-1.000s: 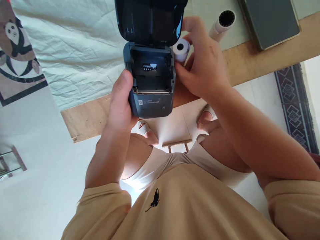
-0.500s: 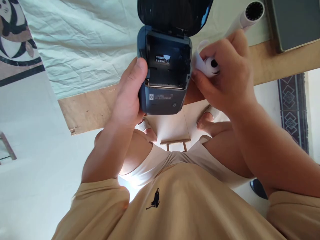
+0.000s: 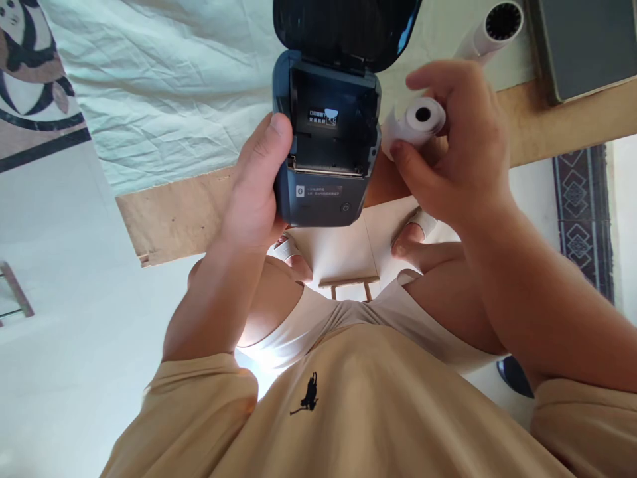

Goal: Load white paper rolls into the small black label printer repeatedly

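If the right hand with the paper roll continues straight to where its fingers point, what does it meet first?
Probably the open printer: the right hand holds the paper roll just beside its right wall, fingers pointing toward it. Depth is unclear, so it might pass slightly above.

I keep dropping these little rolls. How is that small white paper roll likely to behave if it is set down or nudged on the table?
The paper roll in the right hand is a round cylinder, so on its side it would probably roll. Its hollow core suggests it is light. A loose paper end seems to hang beside the printer, so it may unwind.
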A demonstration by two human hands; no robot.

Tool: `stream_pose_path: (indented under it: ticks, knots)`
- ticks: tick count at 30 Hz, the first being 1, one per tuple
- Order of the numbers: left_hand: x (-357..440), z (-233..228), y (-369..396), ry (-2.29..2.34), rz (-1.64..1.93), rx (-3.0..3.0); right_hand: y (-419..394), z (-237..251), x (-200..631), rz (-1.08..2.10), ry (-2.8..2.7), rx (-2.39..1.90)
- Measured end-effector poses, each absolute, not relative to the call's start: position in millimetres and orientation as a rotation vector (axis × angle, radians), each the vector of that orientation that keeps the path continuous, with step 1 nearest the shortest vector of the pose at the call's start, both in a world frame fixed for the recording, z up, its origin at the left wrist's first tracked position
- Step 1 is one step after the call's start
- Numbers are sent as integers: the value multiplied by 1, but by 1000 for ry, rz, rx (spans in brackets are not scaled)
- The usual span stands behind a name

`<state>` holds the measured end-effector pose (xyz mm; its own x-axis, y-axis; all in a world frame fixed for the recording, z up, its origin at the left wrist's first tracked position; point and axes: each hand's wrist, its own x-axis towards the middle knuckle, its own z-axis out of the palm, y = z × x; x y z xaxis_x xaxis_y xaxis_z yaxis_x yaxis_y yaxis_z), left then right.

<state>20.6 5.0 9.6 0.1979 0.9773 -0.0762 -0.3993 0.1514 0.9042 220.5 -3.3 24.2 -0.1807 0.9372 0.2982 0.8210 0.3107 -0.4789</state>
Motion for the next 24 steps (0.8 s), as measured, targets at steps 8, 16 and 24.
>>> stream_pose_path:
  ticks: [8,16,24]
  knots:
    - [20,8,5,759,1183,946,-5,27,218,273,-2017,-1568]
    - [20,10,4,795,1174,908,-5,25,216,243,-2017,-1562]
    - [14,8,6,766,1119,876,-2,31,226,226,-1948,-1314]
